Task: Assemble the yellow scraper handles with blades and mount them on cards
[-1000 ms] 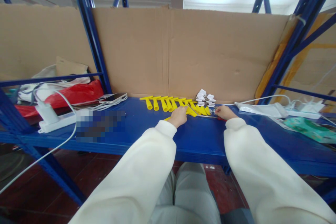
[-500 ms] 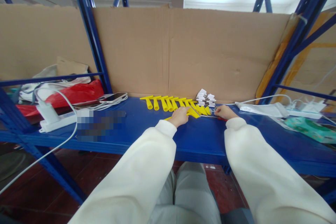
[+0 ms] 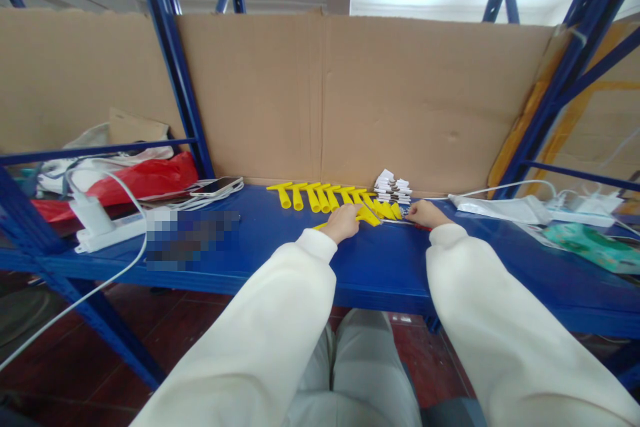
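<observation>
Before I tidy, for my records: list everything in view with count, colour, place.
T-shaped pieces: at least six, yellow, back row
Smaller pieces: several, yellow, right of row
Stacks: two, white, behind smaller pieces
Power strips: two, white, both ends
Phone: one, black screen, back left
Bundle: one, red, left
Packets: two, white and green, right
Cardboard: several sheets, brown, behind
Shelf: one, blue, beneath
Sleeves: two, cream, foreground
Legs: two, grey, below
Left hand: one, centre, holding yellow piece
Right hand: one, beside smaller pieces
</observation>
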### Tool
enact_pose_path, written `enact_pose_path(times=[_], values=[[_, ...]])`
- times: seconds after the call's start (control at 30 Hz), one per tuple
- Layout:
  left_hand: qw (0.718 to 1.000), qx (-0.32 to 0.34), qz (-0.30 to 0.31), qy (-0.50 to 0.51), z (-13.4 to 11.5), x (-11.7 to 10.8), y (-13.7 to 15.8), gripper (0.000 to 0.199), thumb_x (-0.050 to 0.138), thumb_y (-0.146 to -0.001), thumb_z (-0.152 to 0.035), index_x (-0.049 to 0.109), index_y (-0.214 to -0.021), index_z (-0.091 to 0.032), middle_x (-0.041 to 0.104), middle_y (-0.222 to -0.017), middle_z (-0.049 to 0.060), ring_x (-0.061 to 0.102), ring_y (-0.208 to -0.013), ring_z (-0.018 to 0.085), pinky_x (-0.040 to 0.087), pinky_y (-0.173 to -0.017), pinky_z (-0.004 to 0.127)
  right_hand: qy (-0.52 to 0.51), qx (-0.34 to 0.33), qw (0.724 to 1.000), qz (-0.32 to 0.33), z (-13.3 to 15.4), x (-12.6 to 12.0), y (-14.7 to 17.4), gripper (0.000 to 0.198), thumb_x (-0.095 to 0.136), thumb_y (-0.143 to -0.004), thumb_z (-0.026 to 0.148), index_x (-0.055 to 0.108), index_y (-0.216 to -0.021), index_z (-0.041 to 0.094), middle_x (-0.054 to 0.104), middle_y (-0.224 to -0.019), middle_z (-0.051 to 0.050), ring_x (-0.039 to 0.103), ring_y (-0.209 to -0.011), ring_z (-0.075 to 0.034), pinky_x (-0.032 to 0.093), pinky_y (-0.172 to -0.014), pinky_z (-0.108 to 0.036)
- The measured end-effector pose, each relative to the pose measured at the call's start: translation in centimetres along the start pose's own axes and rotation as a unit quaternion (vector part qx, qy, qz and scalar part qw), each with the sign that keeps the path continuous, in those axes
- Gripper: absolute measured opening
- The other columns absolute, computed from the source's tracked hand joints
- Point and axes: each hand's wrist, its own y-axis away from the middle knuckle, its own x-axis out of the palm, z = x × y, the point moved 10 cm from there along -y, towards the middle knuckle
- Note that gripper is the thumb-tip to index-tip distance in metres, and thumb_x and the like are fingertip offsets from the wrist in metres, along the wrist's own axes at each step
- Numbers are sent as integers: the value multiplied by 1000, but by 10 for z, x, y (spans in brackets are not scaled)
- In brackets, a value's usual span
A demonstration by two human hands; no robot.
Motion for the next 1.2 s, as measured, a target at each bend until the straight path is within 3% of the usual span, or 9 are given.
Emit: enact_pose_path(times=[0.27,0.53,0.7,0.97,1.1,1.2], values=[[1000,0,6,-1,0,0,1,51,60,-91,-16,57,-142,-20,66,-135,13,61,-128,24,47,-107,32,-8,1,1000,-12,1,0,-1,11,65,-78,20,76,-77,19,76,-75,-6,71,-75,-19,49,-64,-22],[1000,-3,-3,1,0,-1,2,52,61,-91,-16,57,-142,-21,65,-137,13,61,-128,24,47,-108,33,-44,-51,997,-33,12,2,-5,12,65,-76,14,77,-75,19,77,-77,-5,71,-75,-18,52,-70,-22],[1000,3,0,0,-1,0,1,54,60,-91,-15,55,-145,-18,63,-140,15,60,-130,24,46,-109,33,-61,-38,997,-19,12,5,-4,14,64,-77,11,76,-72,17,77,-79,-6,72,-76,-18,52,-70,-21],[1000,-2,0,3,0,-1,2,52,61,-91,-15,57,-142,-20,64,-139,14,60,-129,24,47,-108,33,-101,-22,994,21,10,13,-4,13,66,-73,12,72,-62,16,68,-58,-3,64,-57,-16,51,-56,-22],[1000,-3,1,2,0,0,1,53,61,-91,-16,57,-143,-20,63,-139,14,60,-129,24,47,-108,33,-79,-2,996,35,8,14,-3,17,62,-75,12,71,-62,18,70,-61,-3,66,-61,-16,52,-60,-23],[1000,2,-3,3,-1,-1,2,56,61,-91,-15,53,-147,-21,63,-140,14,60,-129,24,46,-109,33,-74,12,997,6,8,5,-2,14,61,-74,11,72,-67,18,72,-67,-5,69,-70,-18,53,-68,-25]])
